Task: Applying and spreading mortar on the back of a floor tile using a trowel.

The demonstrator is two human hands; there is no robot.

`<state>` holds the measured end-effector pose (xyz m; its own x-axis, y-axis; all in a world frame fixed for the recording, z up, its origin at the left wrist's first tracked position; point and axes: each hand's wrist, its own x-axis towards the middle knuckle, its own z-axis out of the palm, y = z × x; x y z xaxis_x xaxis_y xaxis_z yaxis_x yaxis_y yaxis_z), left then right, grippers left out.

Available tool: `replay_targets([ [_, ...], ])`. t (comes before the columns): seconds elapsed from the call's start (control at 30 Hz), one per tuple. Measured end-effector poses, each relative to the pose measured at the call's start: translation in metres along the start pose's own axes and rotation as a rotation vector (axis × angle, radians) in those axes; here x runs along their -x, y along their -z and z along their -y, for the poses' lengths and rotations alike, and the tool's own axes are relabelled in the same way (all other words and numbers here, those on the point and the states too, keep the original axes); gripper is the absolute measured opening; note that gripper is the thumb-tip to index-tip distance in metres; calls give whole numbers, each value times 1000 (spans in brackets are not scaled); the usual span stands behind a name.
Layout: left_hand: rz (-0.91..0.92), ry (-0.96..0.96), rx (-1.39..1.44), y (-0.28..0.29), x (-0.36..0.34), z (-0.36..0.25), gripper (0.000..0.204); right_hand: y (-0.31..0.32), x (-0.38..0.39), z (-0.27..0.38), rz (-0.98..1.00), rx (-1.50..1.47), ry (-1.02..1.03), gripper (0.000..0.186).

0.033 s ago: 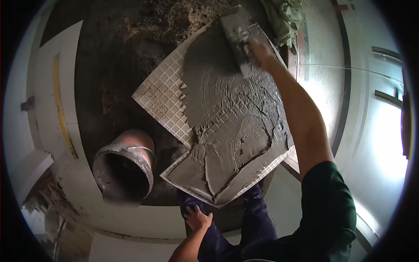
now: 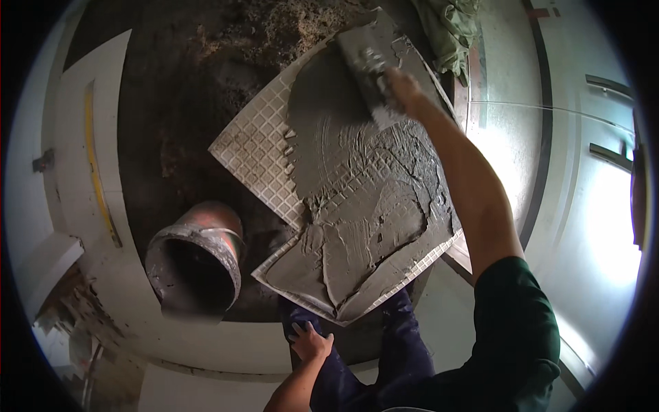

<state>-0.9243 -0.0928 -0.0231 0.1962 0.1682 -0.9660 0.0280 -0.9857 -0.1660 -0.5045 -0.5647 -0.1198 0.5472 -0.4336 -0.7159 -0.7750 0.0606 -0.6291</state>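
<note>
My right hand (image 2: 405,90) grips a steel trowel (image 2: 355,56), blurred, lying on grey mortar (image 2: 364,226) over the upper part of two white tiles with waffle-patterned backs (image 2: 254,144). Bare grid shows at the left corner of the upper tile and along the lower edges. My left hand (image 2: 310,341) rests on my left leg (image 2: 301,307), fingers spread, holding nothing. Left of the tiles a reddish bucket (image 2: 213,221) with a mortar-crusted rim is tipped, its dark inside toward me.
A crumpled greenish cloth (image 2: 449,31) lies beyond the tiles' upper right. A yellow level or straightedge (image 2: 96,172) is on the pale surface at left. Dark, rough floor (image 2: 171,103) with debris lies behind. White doors with metal handles (image 2: 607,154) stand at right.
The trowel and my right hand have shifted slightly toward the left. My left hand and the bucket look unchanged.
</note>
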Motion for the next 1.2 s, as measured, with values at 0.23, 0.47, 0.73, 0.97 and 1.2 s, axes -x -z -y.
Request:
replay_targets([
  [0.23, 12, -2, 3, 8, 3, 11, 82, -81, 85, -36, 246, 560, 286, 59],
  [0.47, 1, 41, 36, 17, 10, 35, 82, -168, 74, 37, 10, 339, 46, 68],
  [0.73, -16, 30, 26, 10, 6, 35, 84, -229, 97, -22, 166, 487, 151, 65],
  [0.97, -33, -30, 41, 6, 3, 16, 80, -64, 77, -52, -7, -84, -70, 41],
  [1.2, -27, -25, 43, 8, 1, 17, 81, -166, 139, -107, 450, 560, 249, 50],
])
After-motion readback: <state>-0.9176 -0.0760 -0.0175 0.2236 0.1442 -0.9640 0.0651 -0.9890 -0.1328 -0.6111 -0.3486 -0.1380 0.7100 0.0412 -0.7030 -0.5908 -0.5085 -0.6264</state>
